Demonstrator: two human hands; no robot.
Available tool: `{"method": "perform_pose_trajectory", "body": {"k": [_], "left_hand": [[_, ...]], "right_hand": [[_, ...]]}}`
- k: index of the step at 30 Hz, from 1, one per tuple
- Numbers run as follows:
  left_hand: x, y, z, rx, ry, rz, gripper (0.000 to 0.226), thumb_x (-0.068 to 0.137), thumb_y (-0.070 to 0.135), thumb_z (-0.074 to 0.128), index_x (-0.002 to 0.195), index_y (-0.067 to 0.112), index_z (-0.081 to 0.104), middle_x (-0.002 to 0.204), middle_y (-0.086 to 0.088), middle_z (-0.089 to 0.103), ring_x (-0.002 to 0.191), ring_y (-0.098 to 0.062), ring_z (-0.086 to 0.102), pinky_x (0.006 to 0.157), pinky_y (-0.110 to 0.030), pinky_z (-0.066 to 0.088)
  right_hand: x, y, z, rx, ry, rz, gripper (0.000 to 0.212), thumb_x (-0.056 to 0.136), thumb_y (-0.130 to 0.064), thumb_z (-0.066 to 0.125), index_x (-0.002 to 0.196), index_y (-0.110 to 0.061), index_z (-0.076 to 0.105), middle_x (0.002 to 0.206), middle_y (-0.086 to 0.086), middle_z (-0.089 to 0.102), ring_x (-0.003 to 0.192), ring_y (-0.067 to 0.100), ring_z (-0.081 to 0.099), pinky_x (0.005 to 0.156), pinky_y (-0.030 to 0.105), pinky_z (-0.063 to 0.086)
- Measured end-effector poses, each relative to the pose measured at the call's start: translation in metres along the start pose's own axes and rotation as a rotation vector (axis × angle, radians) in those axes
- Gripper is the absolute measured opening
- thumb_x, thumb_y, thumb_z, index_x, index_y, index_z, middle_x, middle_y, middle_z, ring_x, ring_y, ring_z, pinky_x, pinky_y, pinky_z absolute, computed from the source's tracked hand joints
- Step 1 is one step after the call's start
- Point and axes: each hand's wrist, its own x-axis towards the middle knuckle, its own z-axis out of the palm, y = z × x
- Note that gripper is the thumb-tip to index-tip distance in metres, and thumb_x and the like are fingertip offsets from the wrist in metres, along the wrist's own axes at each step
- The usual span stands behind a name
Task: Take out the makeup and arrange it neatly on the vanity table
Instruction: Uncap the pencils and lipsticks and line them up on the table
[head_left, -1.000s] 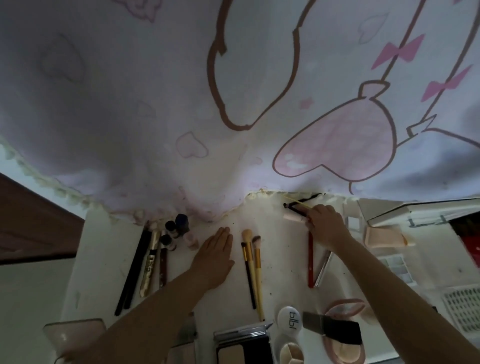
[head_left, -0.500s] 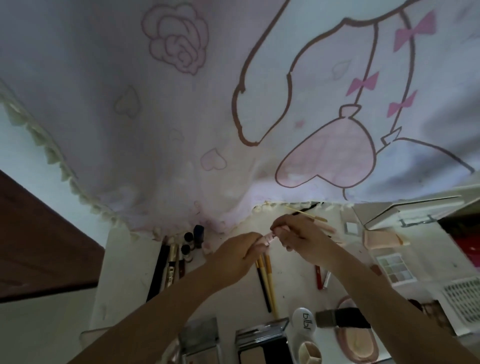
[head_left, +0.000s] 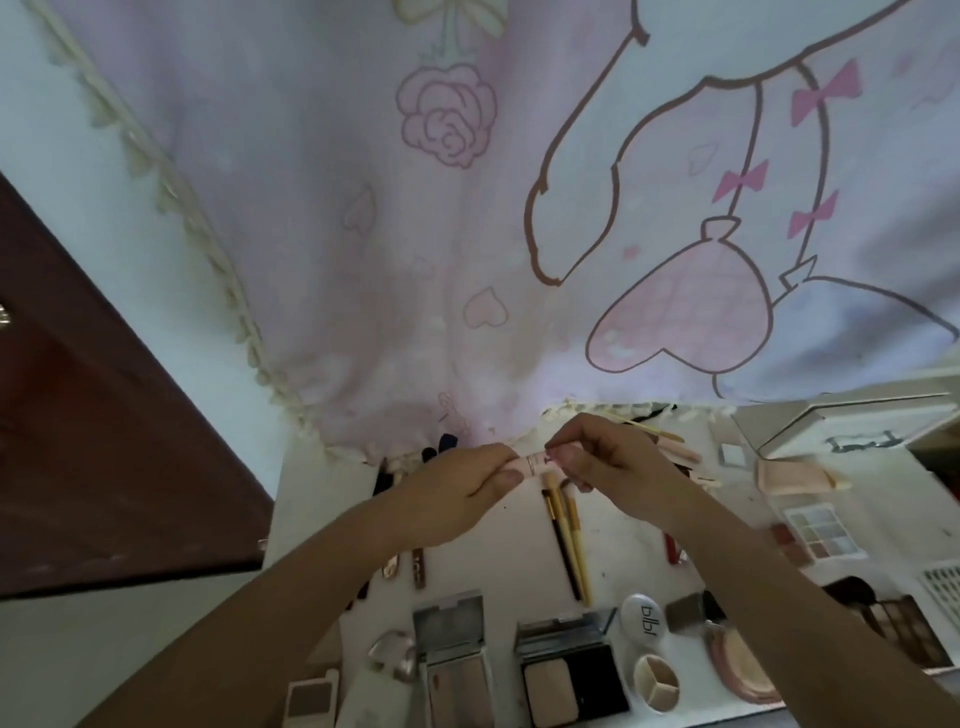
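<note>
At the centre of the frame the left hand (head_left: 462, 493) and the right hand (head_left: 602, 462) meet over the worktop (head_left: 613, 561), each pinching one end of a small pink tube (head_left: 535, 462) with a pale band at its middle. It hangs between them, clear of the surface. Holding it at both ends suggests the cap is being checked or pressed home before it is laid down, though that is only a reading.

Just below the hands two yellow-handled brushes (head_left: 569, 545) lie side by side, pointing the same way; they look like a finished group. Left of them, partly hidden by the left forearm, slim pencils and tubes (head_left: 405, 566) lie in a similar row. Along the lower edge the flat things sit together: open powder compacts (head_left: 566, 675), a round white lid (head_left: 643, 618), a divided round pot (head_left: 655, 680). To the right lie an eyeshadow palette (head_left: 821, 530) and a peach tube (head_left: 795, 475). A patterned curtain (head_left: 415, 234) fills the upper frame.

Sorting seems to go by shape, so the pink tube likely belongs with the slim items.
</note>
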Motion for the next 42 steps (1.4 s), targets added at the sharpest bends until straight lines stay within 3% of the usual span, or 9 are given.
{"method": "perform_pose_trajectory", "body": {"k": [5, 10, 16, 19, 23, 28, 33, 37, 42], "left_hand": [[-0.008, -0.004, -0.010, 0.061, 0.018, -0.001, 0.025, 0.098, 0.024, 0.035, 0.097, 0.009, 0.054, 0.073, 0.008, 0.051, 0.062, 0.001, 0.046, 0.059, -0.012, 0.036], [-0.048, -0.055, -0.026, -0.045, 0.163, -0.240, 0.026, 0.098, 0.018, 0.037, 0.076, 0.024, 0.048, 0.062, 0.011, 0.045, 0.056, 0.003, 0.044, 0.061, -0.014, 0.035], [-0.034, -0.041, -0.009, -0.069, 0.150, -0.135, 0.027, 0.098, 0.019, 0.038, 0.079, 0.034, 0.049, 0.070, 0.020, 0.057, 0.064, 0.007, 0.050, 0.063, -0.008, 0.037], [-0.027, -0.032, -0.004, -0.120, 0.146, -0.059, 0.025, 0.098, 0.012, 0.038, 0.084, 0.021, 0.057, 0.071, 0.035, 0.056, 0.065, 0.012, 0.050, 0.063, -0.002, 0.035], [-0.023, -0.027, 0.002, -0.156, 0.172, -0.055, 0.026, 0.098, 0.017, 0.038, 0.094, 0.003, 0.059, 0.060, 0.017, 0.051, 0.055, 0.006, 0.046, 0.057, -0.006, 0.035], [-0.021, -0.024, 0.009, -0.191, 0.115, -0.083, 0.018, 0.097, 0.021, 0.040, 0.093, 0.030, 0.055, 0.060, 0.011, 0.041, 0.051, 0.000, 0.040, 0.052, -0.011, 0.032], [-0.018, -0.034, 0.021, -0.259, -0.009, -0.322, 0.017, 0.092, 0.012, 0.046, 0.104, 0.012, 0.057, 0.071, 0.004, 0.049, 0.062, -0.010, 0.046, 0.063, -0.026, 0.042], [-0.019, -0.038, 0.033, -0.194, -0.051, -0.332, 0.016, 0.090, 0.019, 0.050, 0.078, 0.028, 0.053, 0.067, 0.008, 0.044, 0.047, 0.002, 0.039, 0.046, -0.009, 0.031], [-0.020, -0.044, 0.046, -0.138, -0.034, -0.330, 0.011, 0.090, 0.025, 0.054, 0.080, 0.026, 0.057, 0.063, 0.010, 0.046, 0.053, -0.004, 0.040, 0.049, -0.015, 0.032]], "right_hand": [[0.009, 0.005, 0.009, 0.022, -0.016, -0.048, 0.022, 0.090, -0.023, 0.050, 0.074, -0.036, 0.059, 0.059, -0.003, 0.051, 0.054, 0.011, 0.048, 0.056, 0.028, 0.044], [-0.002, 0.037, -0.054, 0.247, 0.423, 0.092, 0.024, 0.095, -0.007, 0.042, 0.075, -0.015, 0.053, 0.051, -0.008, 0.050, 0.048, 0.003, 0.044, 0.060, 0.028, 0.039], [0.009, 0.021, -0.012, 0.201, 0.173, 0.071, 0.025, 0.093, -0.004, 0.045, 0.075, -0.017, 0.057, 0.053, -0.008, 0.053, 0.050, 0.003, 0.050, 0.055, 0.014, 0.045], [0.012, 0.015, 0.002, 0.205, 0.104, 0.073, 0.024, 0.092, -0.008, 0.047, 0.075, -0.020, 0.058, 0.051, -0.009, 0.054, 0.051, 0.006, 0.050, 0.058, 0.018, 0.045], [0.013, 0.014, 0.012, 0.232, 0.028, 0.101, 0.021, 0.092, -0.010, 0.048, 0.076, -0.020, 0.058, 0.052, -0.008, 0.054, 0.054, 0.014, 0.050, 0.061, 0.028, 0.043], [0.014, 0.014, 0.031, 0.171, -0.053, 0.144, 0.021, 0.093, -0.011, 0.048, 0.078, -0.023, 0.057, 0.057, -0.010, 0.056, 0.052, 0.002, 0.052, 0.057, 0.013, 0.043], [0.011, 0.021, 0.045, 0.160, -0.218, 0.293, 0.013, 0.092, -0.008, 0.049, 0.102, -0.016, 0.052, 0.075, 0.000, 0.059, 0.062, 0.011, 0.055, 0.064, 0.021, 0.048], [0.004, 0.029, 0.049, 0.131, -0.309, 0.363, 0.028, 0.092, 0.004, 0.040, 0.118, -0.006, 0.041, 0.094, 0.010, 0.059, 0.068, 0.013, 0.059, 0.065, 0.022, 0.054], [-0.001, 0.045, 0.050, 0.324, -0.319, 0.441, 0.030, 0.090, 0.008, 0.043, 0.112, -0.013, 0.042, 0.093, 0.014, 0.060, 0.075, 0.021, 0.064, 0.072, 0.026, 0.057]]}}
